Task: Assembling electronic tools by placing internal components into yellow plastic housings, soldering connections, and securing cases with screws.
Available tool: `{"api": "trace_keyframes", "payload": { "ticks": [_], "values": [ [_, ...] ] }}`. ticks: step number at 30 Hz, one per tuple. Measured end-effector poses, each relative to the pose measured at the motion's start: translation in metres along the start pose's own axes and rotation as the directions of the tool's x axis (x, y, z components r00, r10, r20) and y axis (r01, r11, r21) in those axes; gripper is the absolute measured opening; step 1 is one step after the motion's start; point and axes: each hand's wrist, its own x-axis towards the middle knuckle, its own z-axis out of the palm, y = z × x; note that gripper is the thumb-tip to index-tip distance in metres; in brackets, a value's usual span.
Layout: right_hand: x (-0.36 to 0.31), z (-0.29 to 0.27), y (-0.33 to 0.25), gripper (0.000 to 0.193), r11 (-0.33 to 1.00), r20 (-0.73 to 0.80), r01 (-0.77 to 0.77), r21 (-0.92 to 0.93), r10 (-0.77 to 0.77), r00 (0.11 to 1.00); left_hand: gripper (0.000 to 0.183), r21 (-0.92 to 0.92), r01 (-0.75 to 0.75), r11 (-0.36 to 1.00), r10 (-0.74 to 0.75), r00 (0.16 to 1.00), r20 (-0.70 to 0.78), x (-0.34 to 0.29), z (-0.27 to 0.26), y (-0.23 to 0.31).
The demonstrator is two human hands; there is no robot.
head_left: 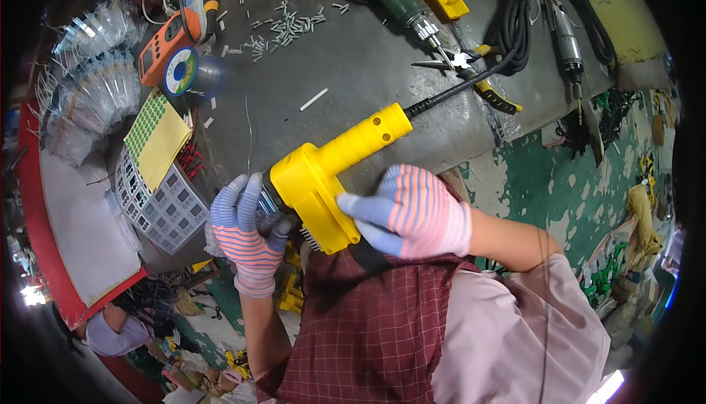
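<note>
A yellow corded hand tool (316,191) lies slanted across the near edge of the grey bench, its ribbed handle and black cord pointing to the upper right. My left hand (248,238), in a striped glove with blue-grey fingertips, is closed around the dark and metallic front end of the tool. My right hand (412,213), gloved alike and slightly blurred, reaches its forefinger and thumb, held apart, to the yellow housing. Its other fingers curl, and nothing shows between them. What lies under the tool is hidden.
Scattered screws (287,25) lie on the far bench. A green electric screwdriver (393,0), pliers (500,99) and another power tool (566,44) are at the far right. Left stand a solder wire spool (180,72), an orange meter (168,44), sticker sheets (165,209) and bagged parts (92,88).
</note>
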Motion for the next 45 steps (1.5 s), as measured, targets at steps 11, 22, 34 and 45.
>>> {"api": "trace_keyframes", "payload": {
  "ticks": [11, 22, 34, 45],
  "values": [
    [0.028, -0.035, 0.016, 0.044, 0.904, -0.194, 0.082, -0.42, -0.178, 0.965, 0.071, 0.011, -0.035, 0.999, 0.034, 0.997, 0.068, 0.006, -0.006, -0.001],
    [0.078, -0.08, 0.018, 0.074, 0.915, 0.508, -0.132, -0.382, 0.328, 0.797, 0.03, -0.323, 0.416, 0.85, -0.194, 0.817, 0.543, 0.055, -0.065, -0.009],
    [0.095, -0.068, 0.011, 0.075, 0.85, 0.605, -0.24, -0.468, 0.507, 0.614, 0.025, -0.409, 0.387, 0.827, -0.209, 0.885, 0.415, 0.036, -0.022, -0.024],
    [0.004, 0.043, -0.032, 0.028, 0.78, 0.425, 0.615, 0.117, -0.599, 0.678, 0.019, -0.389, 0.231, 0.892, -0.133, 0.956, 0.263, 0.032, -0.014, -0.024]
  ]
}}
